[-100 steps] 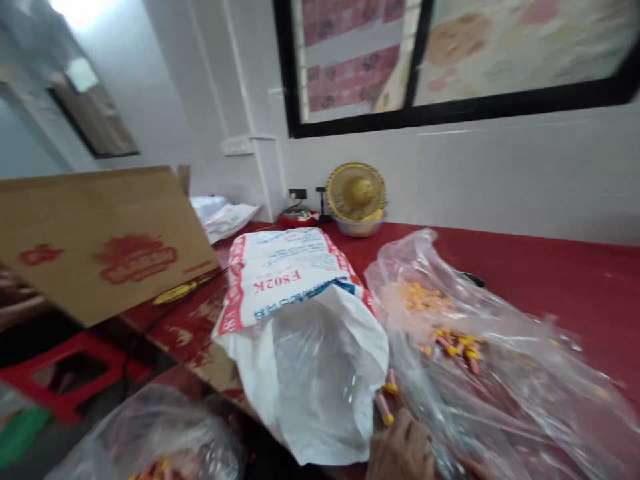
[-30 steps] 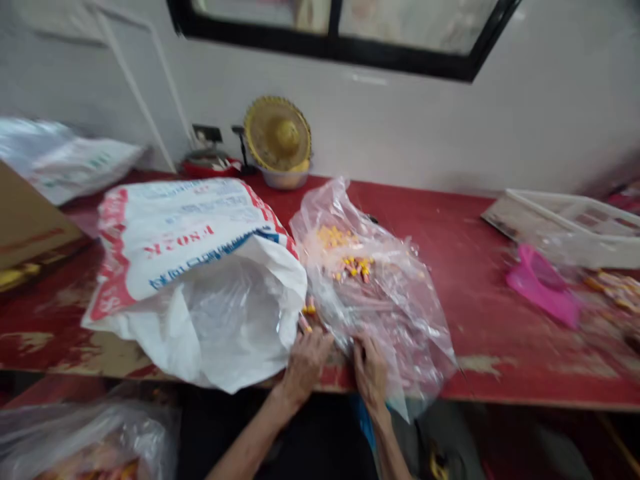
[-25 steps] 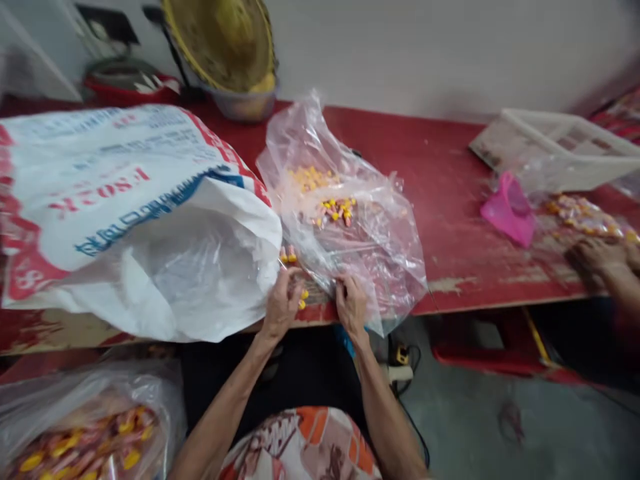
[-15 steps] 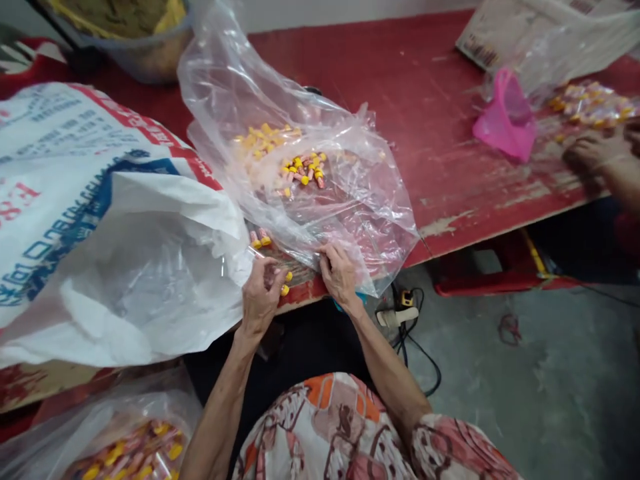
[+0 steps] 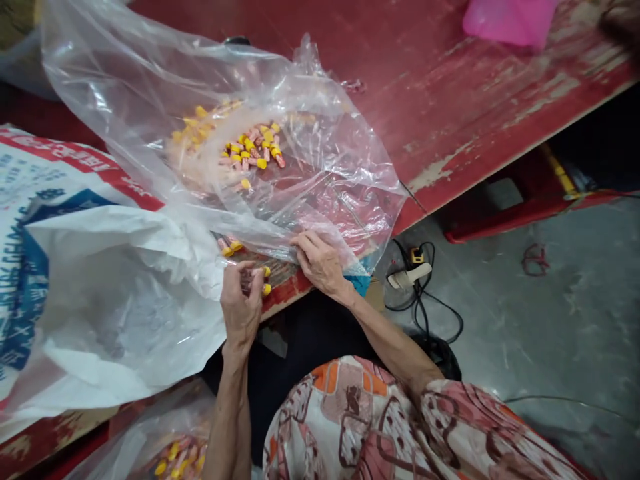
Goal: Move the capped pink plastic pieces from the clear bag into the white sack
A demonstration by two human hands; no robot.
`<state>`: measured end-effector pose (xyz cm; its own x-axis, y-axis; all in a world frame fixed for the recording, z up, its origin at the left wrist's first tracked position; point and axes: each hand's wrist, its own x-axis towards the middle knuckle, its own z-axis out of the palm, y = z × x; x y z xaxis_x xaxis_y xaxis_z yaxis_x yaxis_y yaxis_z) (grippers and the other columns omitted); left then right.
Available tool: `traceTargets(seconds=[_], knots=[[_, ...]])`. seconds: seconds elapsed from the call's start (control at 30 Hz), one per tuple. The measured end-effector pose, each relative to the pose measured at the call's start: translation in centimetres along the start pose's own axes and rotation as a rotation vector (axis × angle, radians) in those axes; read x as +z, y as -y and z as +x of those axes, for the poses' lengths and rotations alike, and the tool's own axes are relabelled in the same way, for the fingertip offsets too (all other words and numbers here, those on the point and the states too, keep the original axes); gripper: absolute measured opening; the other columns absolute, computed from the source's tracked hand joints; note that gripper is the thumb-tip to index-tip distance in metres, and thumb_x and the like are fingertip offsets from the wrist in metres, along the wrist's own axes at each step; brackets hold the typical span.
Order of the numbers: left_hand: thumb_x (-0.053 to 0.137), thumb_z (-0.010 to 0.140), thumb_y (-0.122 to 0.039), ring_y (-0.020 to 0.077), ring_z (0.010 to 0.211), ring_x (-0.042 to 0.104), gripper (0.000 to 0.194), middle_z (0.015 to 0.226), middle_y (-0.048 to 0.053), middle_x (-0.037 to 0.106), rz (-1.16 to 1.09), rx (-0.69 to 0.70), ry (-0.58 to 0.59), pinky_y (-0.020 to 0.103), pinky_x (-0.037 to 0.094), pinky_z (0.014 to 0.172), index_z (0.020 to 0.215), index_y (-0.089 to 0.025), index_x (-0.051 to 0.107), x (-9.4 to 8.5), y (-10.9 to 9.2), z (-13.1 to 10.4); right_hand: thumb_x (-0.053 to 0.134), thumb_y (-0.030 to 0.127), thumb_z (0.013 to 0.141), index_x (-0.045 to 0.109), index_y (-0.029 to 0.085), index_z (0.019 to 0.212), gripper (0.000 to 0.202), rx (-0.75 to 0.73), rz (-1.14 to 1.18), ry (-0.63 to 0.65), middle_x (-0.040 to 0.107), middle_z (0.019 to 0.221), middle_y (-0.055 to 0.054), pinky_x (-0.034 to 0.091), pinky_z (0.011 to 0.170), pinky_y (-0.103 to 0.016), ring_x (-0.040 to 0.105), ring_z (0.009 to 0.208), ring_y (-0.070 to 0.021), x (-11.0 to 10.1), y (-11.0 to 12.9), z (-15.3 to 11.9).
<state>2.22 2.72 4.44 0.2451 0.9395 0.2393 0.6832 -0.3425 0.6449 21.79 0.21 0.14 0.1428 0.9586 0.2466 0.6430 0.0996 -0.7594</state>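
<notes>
My left hand [image 5: 241, 303] is at the table's front edge, its fingers curled round a couple of small pinkish tubes with yellow caps [image 5: 267, 271]. Two more yellow-capped tubes [image 5: 229, 245] lie just beyond its fingertips. To the right, my right hand [image 5: 323, 265] has its fingers closed on the near edge of a large clear plastic bag [image 5: 350, 160]. Inside that bag, several more capped tubes [image 5: 255, 147] lie in a heap, partly blurred by the film. Left of my left hand gapes a white printed sack [image 5: 135, 313] with a clear liner.
The red table [image 5: 400, 93] has worn paint along its front edge. A pink plastic scoop-like piece [image 5: 510, 20] sits at the far right. Below the sack is another bag of capped tubes [image 5: 180, 457]. Black cables [image 5: 425, 307] lie on the floor.
The view has turned and shifted right and down, so the co-worker's hands and white crate have left the picture. Both my hands keep nearly the same places and holds.
</notes>
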Motion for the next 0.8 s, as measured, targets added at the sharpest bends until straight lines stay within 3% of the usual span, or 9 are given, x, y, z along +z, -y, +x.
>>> traceTargets(seconds=[0.07, 0.17, 0.27, 0.37, 0.53, 0.67, 0.8], knots=[[0.06, 0.104, -0.043, 0.0166, 0.087, 0.066, 0.024, 0.099, 0.004, 0.065, 0.028, 0.035, -0.055, 0.029, 0.055, 0.079, 0.112, -0.02, 0.064, 0.2, -0.1, -0.3, 0.039, 0.015, 0.106, 0.067, 0.02, 0.119, 0.031, -0.013, 0.005, -0.008, 0.07, 0.118, -0.01, 0.053, 0.095, -0.033, 0.066, 0.107, -0.0221, 0.0, 0.0, -0.1], [0.058, 0.105, -0.04, 0.0182, 0.092, 0.067, 0.022, 0.1, 0.005, 0.066, 0.053, 0.109, -0.004, 0.03, 0.055, 0.083, 0.111, -0.02, 0.065, 0.4, 0.0, -0.2, 0.041, 0.014, 0.105, 0.067, 0.022, 0.118, 0.03, -0.014, 0.023, -0.039, 0.07, 0.117, -0.009, 0.053, 0.094, -0.033, 0.067, 0.108, -0.022, 0.0, -0.1, -0.2], [0.06, 0.104, -0.041, 0.0162, 0.084, 0.066, 0.021, 0.098, 0.003, 0.067, -0.023, 0.063, 0.035, 0.028, 0.056, 0.078, 0.112, -0.022, 0.064, 0.2, 0.0, 0.2, 0.043, 0.013, 0.104, 0.067, 0.023, 0.115, 0.028, -0.027, 0.038, -0.051, 0.07, 0.114, -0.008, 0.055, 0.092, -0.034, 0.067, 0.106, -0.0222, 0.1, -0.2, -0.2], [0.062, 0.103, -0.04, 0.015, 0.082, 0.066, 0.023, 0.101, 0.003, 0.066, -0.071, -0.013, -0.032, 0.027, 0.057, 0.076, 0.117, -0.022, 0.063, 0.0, -0.1, 0.3, 0.044, 0.014, 0.103, 0.067, 0.023, 0.112, 0.027, -0.047, 0.042, -0.053, 0.07, 0.112, -0.008, 0.055, 0.091, -0.034, 0.068, 0.105, -0.0222, 0.2, -0.3, -0.1], [0.063, 0.099, -0.03, 0.0182, 0.092, 0.066, 0.026, 0.105, 0.005, 0.065, 0.023, 0.083, -0.006, 0.032, 0.057, 0.088, 0.124, -0.022, 0.061, 0.6, 0.7, -0.1, 0.042, 0.015, 0.104, 0.067, 0.023, 0.113, 0.028, -0.033, 0.029, -0.07, 0.071, 0.112, -0.008, 0.055, 0.091, -0.034, 0.068, 0.104, -0.0225, 0.2, -0.2, -0.1], [0.068, 0.097, -0.034, 0.0159, 0.082, 0.064, 0.039, 0.104, 0.003, 0.063, -0.016, -0.015, -0.05, 0.029, 0.056, 0.078, 0.132, -0.022, 0.057, 0.7, 1.3, -0.8, 0.042, 0.015, 0.104, 0.067, 0.023, 0.114, 0.028, -0.032, 0.018, -0.062, 0.071, 0.113, -0.008, 0.055, 0.091, -0.034, 0.068, 0.105, -0.0223, 0.1, -0.1, -0.1], [0.07, 0.098, -0.038, 0.0163, 0.087, 0.065, 0.041, 0.108, 0.005, 0.064, -0.034, 0.008, -0.167, 0.028, 0.057, 0.079, 0.133, -0.022, 0.057, 0.3, 1.0, -1.8, 0.042, 0.016, 0.105, 0.068, 0.024, 0.115, 0.029, -0.026, 0.03, -0.061, 0.071, 0.113, -0.008, 0.055, 0.093, -0.035, 0.068, 0.106, -0.0221, 0.1, -0.2, -0.1]])
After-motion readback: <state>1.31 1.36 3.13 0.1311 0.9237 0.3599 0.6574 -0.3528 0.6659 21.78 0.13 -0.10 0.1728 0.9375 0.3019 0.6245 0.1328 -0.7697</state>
